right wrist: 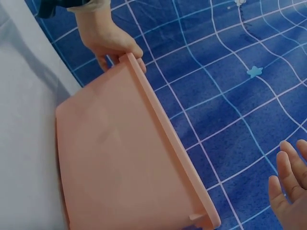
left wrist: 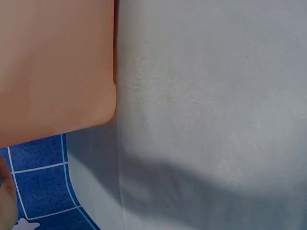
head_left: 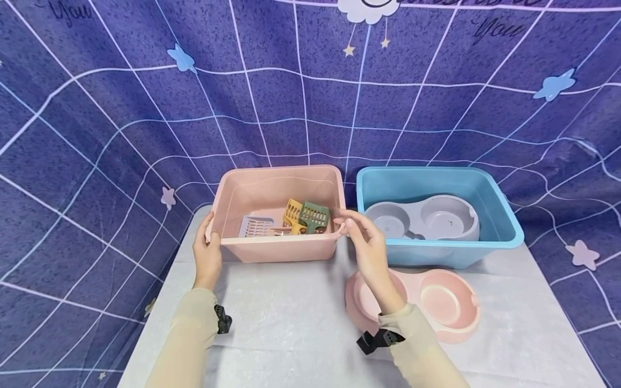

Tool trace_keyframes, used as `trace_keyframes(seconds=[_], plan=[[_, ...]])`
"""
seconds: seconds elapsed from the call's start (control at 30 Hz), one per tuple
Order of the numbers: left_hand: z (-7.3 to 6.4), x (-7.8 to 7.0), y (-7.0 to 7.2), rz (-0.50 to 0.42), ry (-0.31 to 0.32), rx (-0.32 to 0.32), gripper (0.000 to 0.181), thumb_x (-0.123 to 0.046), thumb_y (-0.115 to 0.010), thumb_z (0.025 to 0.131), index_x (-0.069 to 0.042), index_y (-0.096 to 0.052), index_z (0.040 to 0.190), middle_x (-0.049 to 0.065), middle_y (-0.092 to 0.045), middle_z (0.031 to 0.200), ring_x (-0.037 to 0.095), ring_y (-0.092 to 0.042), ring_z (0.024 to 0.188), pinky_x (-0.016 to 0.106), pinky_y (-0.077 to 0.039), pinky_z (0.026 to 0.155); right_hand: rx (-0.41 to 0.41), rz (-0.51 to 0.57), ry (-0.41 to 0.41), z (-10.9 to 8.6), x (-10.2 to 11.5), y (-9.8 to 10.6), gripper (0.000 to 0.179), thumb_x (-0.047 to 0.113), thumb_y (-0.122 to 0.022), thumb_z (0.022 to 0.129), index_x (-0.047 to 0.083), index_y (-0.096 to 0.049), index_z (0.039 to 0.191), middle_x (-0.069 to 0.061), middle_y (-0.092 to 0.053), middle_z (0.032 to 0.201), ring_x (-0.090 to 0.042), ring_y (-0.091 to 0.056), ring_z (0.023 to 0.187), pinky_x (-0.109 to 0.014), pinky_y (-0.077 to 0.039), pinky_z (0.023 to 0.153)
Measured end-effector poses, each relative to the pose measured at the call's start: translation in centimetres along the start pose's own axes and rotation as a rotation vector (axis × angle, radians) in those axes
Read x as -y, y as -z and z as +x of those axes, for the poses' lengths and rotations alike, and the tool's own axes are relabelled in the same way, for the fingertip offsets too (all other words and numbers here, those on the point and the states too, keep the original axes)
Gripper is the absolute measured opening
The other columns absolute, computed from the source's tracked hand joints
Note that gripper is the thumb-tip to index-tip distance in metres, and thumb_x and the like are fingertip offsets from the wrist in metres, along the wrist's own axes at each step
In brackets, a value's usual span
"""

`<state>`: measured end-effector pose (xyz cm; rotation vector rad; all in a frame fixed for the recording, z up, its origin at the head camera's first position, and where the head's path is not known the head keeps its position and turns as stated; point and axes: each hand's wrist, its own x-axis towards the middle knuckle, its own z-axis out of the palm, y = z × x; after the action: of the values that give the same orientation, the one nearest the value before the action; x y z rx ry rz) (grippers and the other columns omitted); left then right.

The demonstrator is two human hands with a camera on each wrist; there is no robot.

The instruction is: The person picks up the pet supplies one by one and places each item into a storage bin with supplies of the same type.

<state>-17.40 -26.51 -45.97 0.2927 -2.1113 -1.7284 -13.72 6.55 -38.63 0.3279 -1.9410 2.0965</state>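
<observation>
A pink litter box (head_left: 281,250) stands toward the back left of the table. Inside lie slotted litter scoops: a white one (head_left: 255,226), a yellow one (head_left: 292,213) and a green one (head_left: 315,214). My left hand (head_left: 207,258) holds the box by its front left corner, fingers curled round the rim, as the right wrist view also shows. At the front right corner is my right hand (head_left: 367,245), fingertips close to the rim in the head view. Its fingers look extended and spread in the right wrist view, with nothing between them.
To the right, a blue litter box (head_left: 495,215) holds a grey double pet bowl (head_left: 414,213). In front of it lies a pink double pet bowl (head_left: 458,334), partly covered by my right forearm. A purple grid-patterned curtain (head_left: 271,97) hangs behind the table (head_left: 271,323).
</observation>
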Motion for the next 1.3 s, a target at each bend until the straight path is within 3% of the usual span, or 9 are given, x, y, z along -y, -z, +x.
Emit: trace_keyframes(seconds=[0.2, 0.53, 0.87, 1.3], plan=[[0.0, 0.1, 0.0, 0.004, -0.005, -0.003, 0.05, -0.003, -0.036, 0.092, -0.014, -0.041, 0.141, 0.006, -0.034, 0.146, 0.022, -0.034, 0.132, 0.038, -0.029, 0.108, -0.031, 0.035, 0.061, 0.0, -1.4, 0.7, 0.026, 0.01, -0.048, 0.097, -0.003, -0.061, 0.116, -0.022, -0.064, 0.099, -0.026, -0.058, 0.08, -0.025, -0.048, 0.079], [-0.1, -0.2, -0.1, 0.013, 0.011, -0.005, 0.049, -0.004, -0.036, 0.093, -0.014, -0.04, 0.141, 0.005, -0.033, 0.147, 0.022, -0.032, 0.133, 0.038, -0.028, 0.108, -0.066, -0.004, 0.085, -0.1, -1.5, 2.2, 0.026, 0.01, -0.047, 0.097, -0.001, -0.061, 0.116, -0.025, -0.064, 0.098, -0.019, -0.059, 0.078, -0.025, -0.047, 0.077], [0.0, 0.1, 0.0, 0.003, 0.004, -0.006, 0.049, -0.004, -0.037, 0.093, -0.014, -0.041, 0.14, 0.005, -0.033, 0.147, 0.022, -0.032, 0.133, 0.036, -0.027, 0.109, -0.109, 0.01, 0.121, -0.2, -1.2, 3.9, 0.026, 0.012, -0.049, 0.097, -0.004, -0.062, 0.112, -0.013, -0.067, 0.094, -0.024, -0.056, 0.077, -0.027, -0.049, 0.075], [0.0, 0.1, 0.0, 0.016, 0.011, -0.013, 0.049, -0.004, -0.036, 0.093, -0.016, -0.041, 0.14, 0.004, -0.034, 0.147, 0.022, -0.031, 0.134, 0.036, -0.027, 0.109, -0.135, 0.013, 0.107, -0.4, -1.5, 6.1, 0.027, 0.011, -0.049, 0.097, -0.008, -0.06, 0.113, -0.022, -0.064, 0.095, -0.028, -0.056, 0.077, -0.028, -0.048, 0.077]])
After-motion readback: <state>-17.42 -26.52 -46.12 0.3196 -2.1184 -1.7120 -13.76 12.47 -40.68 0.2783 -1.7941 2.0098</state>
